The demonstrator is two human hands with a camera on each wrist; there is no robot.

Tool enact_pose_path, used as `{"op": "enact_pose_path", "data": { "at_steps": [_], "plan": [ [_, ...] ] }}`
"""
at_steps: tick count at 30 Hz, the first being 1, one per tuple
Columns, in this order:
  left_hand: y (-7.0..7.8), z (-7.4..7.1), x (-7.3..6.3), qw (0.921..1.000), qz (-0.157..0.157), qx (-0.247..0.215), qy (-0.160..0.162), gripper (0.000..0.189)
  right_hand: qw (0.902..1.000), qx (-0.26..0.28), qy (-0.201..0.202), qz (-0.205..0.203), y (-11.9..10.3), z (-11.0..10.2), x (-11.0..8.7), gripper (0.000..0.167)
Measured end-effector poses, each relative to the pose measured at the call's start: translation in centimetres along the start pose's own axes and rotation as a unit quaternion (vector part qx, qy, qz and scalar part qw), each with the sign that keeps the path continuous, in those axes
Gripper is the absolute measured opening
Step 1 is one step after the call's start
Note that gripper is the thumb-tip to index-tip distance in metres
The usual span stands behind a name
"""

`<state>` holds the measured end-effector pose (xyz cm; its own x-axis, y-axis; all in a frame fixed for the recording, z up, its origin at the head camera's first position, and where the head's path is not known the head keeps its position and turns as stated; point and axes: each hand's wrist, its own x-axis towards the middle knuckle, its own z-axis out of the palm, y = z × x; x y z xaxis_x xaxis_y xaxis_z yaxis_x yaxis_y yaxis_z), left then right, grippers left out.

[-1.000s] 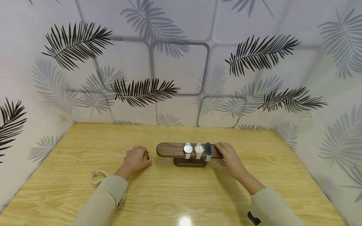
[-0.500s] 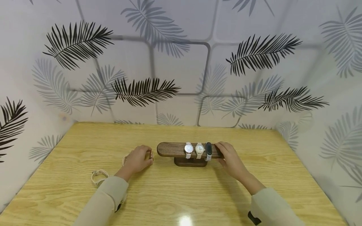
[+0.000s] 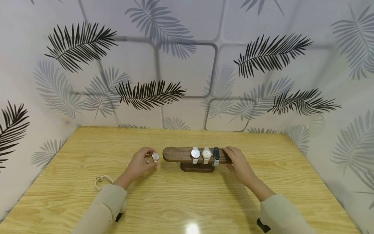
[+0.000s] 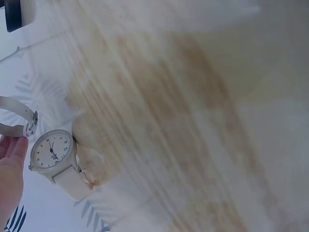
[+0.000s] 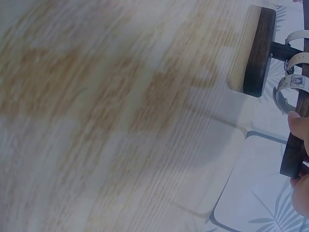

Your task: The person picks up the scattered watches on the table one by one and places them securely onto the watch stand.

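A dark wooden watch stand (image 3: 176, 154) has three watches round its bar: a white-faced watch (image 3: 195, 153), a cream-strapped watch (image 3: 206, 153) and a black-faced band (image 3: 216, 153). My right hand (image 3: 241, 165) grips the bar's right end; the right wrist view shows its thumb and fingers around the wooden bar (image 5: 292, 157). Just left of the bar's other end, my left hand (image 3: 140, 164) holds a small wristwatch (image 3: 155, 156) between thumb and fingers, its white dial facing the head camera. In the left wrist view its strap (image 4: 17, 106) forms a loop at the fingertips.
A cream-strapped watch (image 3: 103, 178) lies on the wooden table (image 3: 181, 201) left of my left forearm. Close by my left hand, the left wrist view shows another white-faced watch (image 4: 53, 150) on the table. A leaf-patterned wall covering (image 3: 187, 110) rises behind.
My left hand has turned the small watch so that its dial now shows towards the head camera. The right hand keeps its grip on the stand.
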<state>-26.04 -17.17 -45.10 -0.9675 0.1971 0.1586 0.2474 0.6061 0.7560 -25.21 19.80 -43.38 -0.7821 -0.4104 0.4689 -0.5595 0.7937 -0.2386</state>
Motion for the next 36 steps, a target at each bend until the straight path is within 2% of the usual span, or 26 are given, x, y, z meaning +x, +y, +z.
{"op": "enact_pose_path", "data": {
  "at_steps": [3,13,18,27,36],
  "plan": [
    [0.1,-0.1,-0.1,0.9996,-0.007,-0.029,0.002,0.045,1.0,0.0,-0.003,0.003,0.0,0.0,0.0,0.056],
    [0.8,-0.3,-0.2,0.9967,-0.021,-0.079,-0.002,0.047,1.0,0.001,-0.002,-0.001,0.1,0.0,0.1,0.057],
    [0.9,-0.5,-0.3,0.9941,-0.013,-0.107,-0.002,0.05,0.9999,0.004,0.007,-0.01,0.1,0.0,0.2,0.057],
    [1.2,-0.6,-0.3,0.9963,0.018,-0.081,0.021,0.051,0.9999,0.0,0.012,-0.012,0.1,0.1,0.1,0.057],
    [2.0,-0.6,-0.2,0.9963,0.032,-0.078,0.015,0.052,0.9998,-0.001,0.013,-0.014,0.1,0.1,0.0,0.056]
  ]
}}
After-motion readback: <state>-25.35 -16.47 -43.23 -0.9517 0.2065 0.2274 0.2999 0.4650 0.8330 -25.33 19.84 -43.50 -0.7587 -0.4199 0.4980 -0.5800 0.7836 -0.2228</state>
